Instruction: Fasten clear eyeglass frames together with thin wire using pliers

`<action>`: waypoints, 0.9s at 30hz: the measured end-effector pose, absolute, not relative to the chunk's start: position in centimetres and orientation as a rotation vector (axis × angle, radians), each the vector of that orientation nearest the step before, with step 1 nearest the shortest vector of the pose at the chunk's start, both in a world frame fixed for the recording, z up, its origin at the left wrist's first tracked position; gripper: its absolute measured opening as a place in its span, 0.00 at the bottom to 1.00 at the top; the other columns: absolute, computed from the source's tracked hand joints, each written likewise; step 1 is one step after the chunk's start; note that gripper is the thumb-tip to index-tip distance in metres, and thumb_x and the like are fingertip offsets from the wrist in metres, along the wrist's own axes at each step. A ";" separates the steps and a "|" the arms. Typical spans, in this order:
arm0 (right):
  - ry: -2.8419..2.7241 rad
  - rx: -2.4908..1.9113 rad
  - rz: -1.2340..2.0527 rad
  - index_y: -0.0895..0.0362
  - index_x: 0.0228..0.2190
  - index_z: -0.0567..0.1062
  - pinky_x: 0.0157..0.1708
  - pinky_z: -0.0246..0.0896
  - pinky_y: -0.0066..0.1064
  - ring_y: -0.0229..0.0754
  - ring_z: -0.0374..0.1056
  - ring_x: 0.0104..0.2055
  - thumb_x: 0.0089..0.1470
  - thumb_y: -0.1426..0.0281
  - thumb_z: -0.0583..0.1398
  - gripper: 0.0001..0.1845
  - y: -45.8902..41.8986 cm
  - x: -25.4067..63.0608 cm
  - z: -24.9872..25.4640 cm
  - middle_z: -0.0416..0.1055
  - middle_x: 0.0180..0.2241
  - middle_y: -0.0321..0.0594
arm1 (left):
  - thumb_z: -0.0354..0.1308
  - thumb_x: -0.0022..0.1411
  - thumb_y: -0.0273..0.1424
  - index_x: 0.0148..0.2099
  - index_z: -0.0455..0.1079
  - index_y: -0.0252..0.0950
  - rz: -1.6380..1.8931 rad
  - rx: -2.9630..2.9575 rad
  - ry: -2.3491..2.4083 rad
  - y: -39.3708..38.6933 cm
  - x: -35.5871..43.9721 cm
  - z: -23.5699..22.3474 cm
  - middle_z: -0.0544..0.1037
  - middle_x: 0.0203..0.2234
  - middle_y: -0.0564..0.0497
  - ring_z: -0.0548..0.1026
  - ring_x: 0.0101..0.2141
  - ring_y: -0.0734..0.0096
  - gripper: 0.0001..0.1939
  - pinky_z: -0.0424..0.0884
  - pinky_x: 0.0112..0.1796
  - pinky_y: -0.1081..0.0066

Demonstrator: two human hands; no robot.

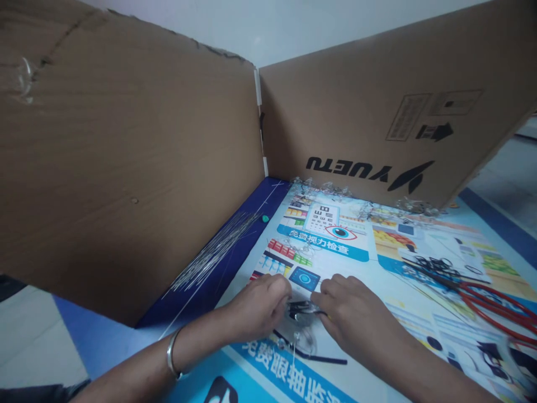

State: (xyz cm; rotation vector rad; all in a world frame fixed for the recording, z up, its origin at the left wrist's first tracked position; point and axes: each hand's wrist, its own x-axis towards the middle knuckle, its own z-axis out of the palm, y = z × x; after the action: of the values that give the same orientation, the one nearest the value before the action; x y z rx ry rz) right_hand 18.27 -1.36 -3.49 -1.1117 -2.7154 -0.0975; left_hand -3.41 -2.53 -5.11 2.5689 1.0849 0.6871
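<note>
My right hand [356,310] is closed round the handles of small pliers [302,307], whose metal jaws point left. Beside those jaws, my left hand [265,305] is closed in a pinch; its fingers hide most of what they grip. A clear beaded piece with thin wire [296,339] shows just below the pliers, between the hands. It is partly blurred, so I cannot tell which hand bears it. A silver bangle [171,354] circles my left wrist.
Straight thin wires [218,249] lie in a bundle at the left. Clear beaded pieces [398,208] line the cardboard wall [356,106]. Another cardboard wall [138,151] stands at left. At right are red-handled scissors [482,296] and black loops [436,267], on the printed sheet [356,271].
</note>
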 end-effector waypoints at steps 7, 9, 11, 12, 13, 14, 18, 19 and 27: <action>-2.786 -1.106 -0.179 0.53 0.24 0.73 0.29 0.41 0.34 0.44 0.61 0.31 0.42 0.76 0.63 0.06 -1.1 17.3 -2.5 0.69 0.25 0.37 | 0.41 0.61 0.24 0.37 0.57 0.36 0.673 2.441 1.053 -2.2 -3.6 -4.8 0.70 0.32 0.48 0.68 0.32 0.70 0.06 0.65 0.34 0.70; -2.787 -1.107 -0.182 0.53 0.24 0.74 0.29 0.40 0.34 0.44 0.61 0.31 0.42 0.76 0.63 0.06 -1.1 17.3 -2.6 0.69 0.25 0.37 | 0.41 0.60 0.23 0.37 0.57 0.36 0.688 2.437 1.036 -2.2 -3.6 -4.7 0.70 0.32 0.48 0.68 0.32 0.70 0.06 0.65 0.34 0.70; -2.778 -1.110 -0.175 0.53 0.24 0.74 0.29 0.40 0.34 0.44 0.61 0.31 0.42 0.76 0.63 0.05 -1.1 17.3 -2.8 0.69 0.26 0.37 | 0.42 0.59 0.23 0.37 0.57 0.36 0.689 2.435 1.029 -2.2 -3.7 -4.7 0.70 0.32 0.48 0.68 0.32 0.70 0.06 0.64 0.34 0.70; -2.771 -1.110 -0.171 0.53 0.24 0.73 0.29 0.40 0.34 0.44 0.61 0.31 0.43 0.76 0.62 0.05 -1.2 17.4 -2.9 0.69 0.26 0.36 | 0.42 0.59 0.23 0.37 0.57 0.36 0.689 2.435 1.031 -2.2 -3.7 -4.7 0.70 0.31 0.49 0.67 0.32 0.70 0.06 0.64 0.34 0.70; -2.762 -1.110 -0.166 0.53 0.24 0.73 0.29 0.40 0.34 0.44 0.61 0.31 0.43 0.75 0.63 0.05 -1.2 17.4 -3.0 0.69 0.26 0.36 | 0.43 0.58 0.23 0.37 0.58 0.36 0.691 2.434 1.039 -2.2 -3.7 -4.8 0.70 0.30 0.49 0.67 0.32 0.70 0.06 0.64 0.34 0.70; -2.753 -1.108 -0.158 0.53 0.24 0.73 0.29 0.40 0.34 0.44 0.61 0.31 0.43 0.75 0.63 0.05 -1.3 17.5 -3.1 0.69 0.25 0.36 | 0.43 0.58 0.23 0.37 0.58 0.36 0.694 2.432 1.050 -2.3 -3.8 -4.8 0.70 0.30 0.50 0.67 0.31 0.70 0.06 0.63 0.34 0.70; -2.712 -1.086 -0.135 0.52 0.23 0.72 0.29 0.40 0.34 0.44 0.61 0.30 0.43 0.74 0.63 0.05 -1.4 17.6 -3.6 0.68 0.25 0.35 | 0.44 0.57 0.23 0.36 0.59 0.36 0.723 2.422 1.084 -2.3 -3.8 -5.0 0.70 0.28 0.51 0.67 0.30 0.70 0.05 0.62 0.33 0.70; -2.701 -1.079 -0.140 0.52 0.23 0.72 0.29 0.40 0.34 0.43 0.61 0.30 0.43 0.74 0.63 0.05 -1.4 17.6 -3.7 0.68 0.25 0.35 | 0.44 0.57 0.23 0.36 0.59 0.36 0.731 2.423 1.086 -2.3 -3.8 -5.1 0.70 0.28 0.51 0.67 0.30 0.70 0.05 0.62 0.33 0.70; -2.640 -1.065 -0.216 0.52 0.24 0.73 0.29 0.40 0.33 0.43 0.59 0.29 0.42 0.72 0.64 0.05 -1.7 17.6 -4.2 0.67 0.24 0.35 | 0.45 0.55 0.22 0.35 0.59 0.36 0.774 2.393 1.070 -2.2 -3.7 -5.0 0.71 0.29 0.51 0.68 0.31 0.71 0.06 0.62 0.33 0.71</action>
State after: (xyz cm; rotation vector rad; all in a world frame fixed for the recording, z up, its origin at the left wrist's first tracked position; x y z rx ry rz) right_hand 17.62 -1.73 -4.15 -1.0654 -2.6402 -0.2162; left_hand -3.74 -2.23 -5.03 2.3927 1.0699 0.7738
